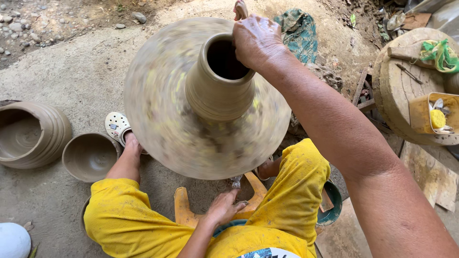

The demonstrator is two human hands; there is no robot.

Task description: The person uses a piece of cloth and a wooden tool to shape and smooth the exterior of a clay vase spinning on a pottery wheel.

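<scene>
Head view: right hand (256, 40) grips clay pot (217, 91) rim on blurred wheel (162, 124).

1. Yellow shorts (129, 224), dusted with clay specks, cover both legs toward six o'clock.
2. A white perforated clog (116, 126) with small decorations sits on the foot at nine o'clock.
3. Both arms are bare, without sleeves.

From my remote seat I find no sign and no screen anywhere. The nearest thing to a package is a small open rectangular tub (423, 113), yellow-orange, at about three o'clock on the round wooden slab (397, 91), with small bits inside. At six o'clock, a printed patch (270, 253), white with blue and dark marks, shows on the yellow garment (287, 200).
</scene>
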